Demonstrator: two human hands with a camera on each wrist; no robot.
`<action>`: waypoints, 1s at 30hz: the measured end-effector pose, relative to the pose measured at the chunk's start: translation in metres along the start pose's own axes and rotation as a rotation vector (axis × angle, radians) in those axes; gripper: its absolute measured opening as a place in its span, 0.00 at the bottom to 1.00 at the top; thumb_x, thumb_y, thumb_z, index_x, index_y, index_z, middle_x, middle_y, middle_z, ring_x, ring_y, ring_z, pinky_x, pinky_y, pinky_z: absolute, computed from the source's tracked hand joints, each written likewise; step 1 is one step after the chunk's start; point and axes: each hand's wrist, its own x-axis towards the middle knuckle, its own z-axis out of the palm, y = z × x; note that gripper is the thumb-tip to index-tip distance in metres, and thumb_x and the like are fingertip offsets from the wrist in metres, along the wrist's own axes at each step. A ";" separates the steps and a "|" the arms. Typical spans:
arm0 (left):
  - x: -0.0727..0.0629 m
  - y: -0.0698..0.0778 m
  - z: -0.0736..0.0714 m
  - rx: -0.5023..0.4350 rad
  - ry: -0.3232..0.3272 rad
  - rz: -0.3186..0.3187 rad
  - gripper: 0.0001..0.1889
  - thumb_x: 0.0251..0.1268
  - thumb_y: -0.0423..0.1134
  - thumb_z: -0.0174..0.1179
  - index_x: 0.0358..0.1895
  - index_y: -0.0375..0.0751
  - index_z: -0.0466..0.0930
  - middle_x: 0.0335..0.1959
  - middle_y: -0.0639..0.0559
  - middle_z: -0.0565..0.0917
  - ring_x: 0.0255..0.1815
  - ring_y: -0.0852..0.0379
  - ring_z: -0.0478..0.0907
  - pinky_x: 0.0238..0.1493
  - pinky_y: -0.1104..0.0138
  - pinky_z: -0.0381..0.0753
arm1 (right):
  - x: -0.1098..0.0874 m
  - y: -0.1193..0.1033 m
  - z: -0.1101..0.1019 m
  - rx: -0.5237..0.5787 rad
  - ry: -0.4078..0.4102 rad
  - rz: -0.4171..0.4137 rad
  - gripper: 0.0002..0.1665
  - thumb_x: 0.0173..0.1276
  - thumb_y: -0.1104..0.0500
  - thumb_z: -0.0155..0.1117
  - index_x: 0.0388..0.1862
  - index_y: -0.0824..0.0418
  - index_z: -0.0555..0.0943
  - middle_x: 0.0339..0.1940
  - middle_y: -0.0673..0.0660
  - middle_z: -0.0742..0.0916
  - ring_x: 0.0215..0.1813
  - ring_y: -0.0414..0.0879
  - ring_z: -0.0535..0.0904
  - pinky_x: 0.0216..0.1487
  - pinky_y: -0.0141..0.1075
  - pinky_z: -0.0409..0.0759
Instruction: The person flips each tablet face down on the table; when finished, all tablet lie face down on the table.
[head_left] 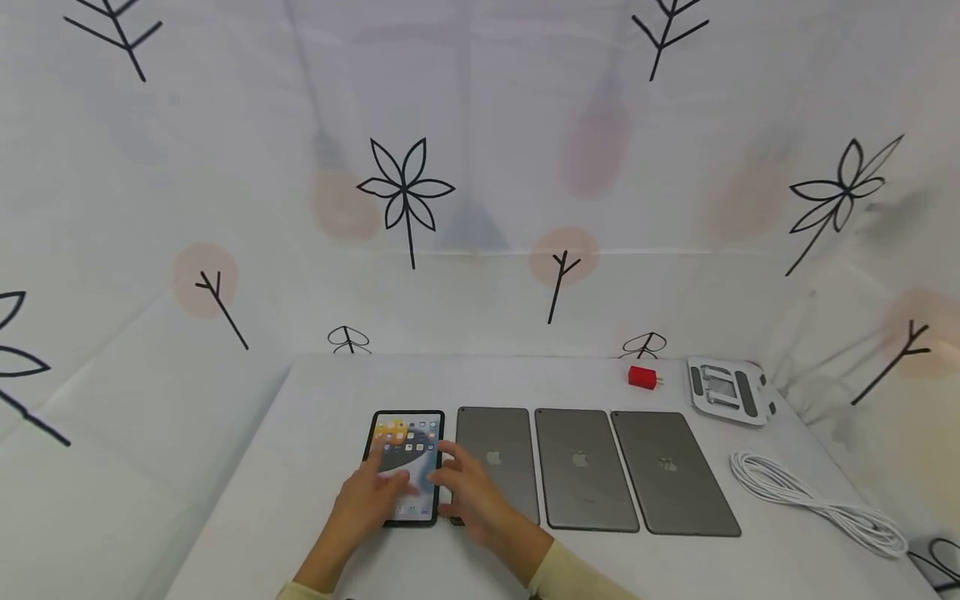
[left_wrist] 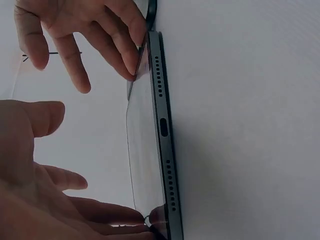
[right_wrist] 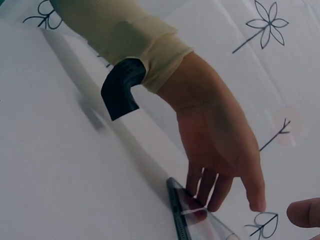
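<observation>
A tablet [head_left: 422, 425] with its lit home screen facing up lies on the white table at the left end of a row. My left hand [head_left: 362, 503] is over its left side, fingers extended along the edge and thumb above the screen. At the right edge is my right hand [head_left: 477, 498], its fingers loosely bent and touching the tablet's side. In the left wrist view the tablet's port edge [left_wrist: 164, 127] shows between the left hand [left_wrist: 30, 195] and right hand [left_wrist: 100, 30]. The right wrist view shows the left hand [right_wrist: 217, 130] with fingertips at the tablet's side.
Right of the lit tablet lie three grey tablets, backs up: one [head_left: 510, 429] partly behind the right hand, another [head_left: 585, 492], and a third [head_left: 675, 500]. Behind them are a red charger plug [head_left: 642, 377] and a white-grey folding stand [head_left: 726, 392]. A coiled white cable [head_left: 817, 504] lies far right.
</observation>
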 end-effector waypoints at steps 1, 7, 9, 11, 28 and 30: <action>-0.001 0.001 -0.001 0.001 -0.016 0.012 0.39 0.77 0.53 0.54 0.81 0.36 0.52 0.39 0.55 0.92 0.73 0.30 0.66 0.67 0.32 0.63 | 0.000 0.000 0.000 0.008 -0.009 0.002 0.42 0.68 0.62 0.62 0.80 0.61 0.60 0.76 0.76 0.61 0.74 0.71 0.63 0.59 0.63 0.76; -0.002 0.007 -0.005 -0.004 -0.029 0.029 0.39 0.76 0.59 0.54 0.80 0.42 0.56 0.39 0.51 0.89 0.67 0.31 0.72 0.61 0.35 0.71 | 0.001 0.001 0.000 0.082 -0.076 -0.006 0.47 0.68 0.63 0.63 0.82 0.61 0.53 0.70 0.70 0.74 0.58 0.54 0.77 0.51 0.40 0.75; -0.002 0.008 -0.006 -0.010 -0.034 0.012 0.40 0.75 0.61 0.54 0.81 0.42 0.56 0.42 0.48 0.87 0.68 0.29 0.71 0.62 0.33 0.70 | 0.003 0.002 0.000 0.111 -0.091 -0.007 0.48 0.68 0.63 0.62 0.82 0.64 0.51 0.66 0.67 0.78 0.53 0.51 0.78 0.50 0.38 0.75; -0.002 0.009 -0.008 -0.009 -0.041 -0.013 0.41 0.74 0.63 0.53 0.80 0.42 0.59 0.50 0.40 0.84 0.70 0.24 0.66 0.63 0.30 0.67 | 0.005 0.004 -0.001 0.141 -0.120 -0.017 0.49 0.68 0.65 0.60 0.82 0.68 0.48 0.67 0.68 0.78 0.54 0.50 0.80 0.52 0.38 0.77; -0.008 0.012 -0.018 -0.389 -0.141 -0.019 0.38 0.74 0.64 0.51 0.80 0.51 0.60 0.68 0.37 0.74 0.64 0.35 0.74 0.58 0.43 0.78 | 0.006 0.000 0.005 0.195 -0.518 0.023 0.52 0.71 0.65 0.59 0.85 0.40 0.45 0.83 0.69 0.53 0.78 0.68 0.59 0.67 0.64 0.72; -0.008 0.014 -0.017 -0.486 -0.176 -0.009 0.37 0.76 0.64 0.48 0.81 0.53 0.57 0.77 0.37 0.65 0.74 0.30 0.64 0.66 0.35 0.70 | 0.004 -0.002 0.008 0.117 -0.497 -0.008 0.54 0.70 0.62 0.62 0.85 0.35 0.45 0.84 0.67 0.50 0.81 0.72 0.48 0.69 0.68 0.67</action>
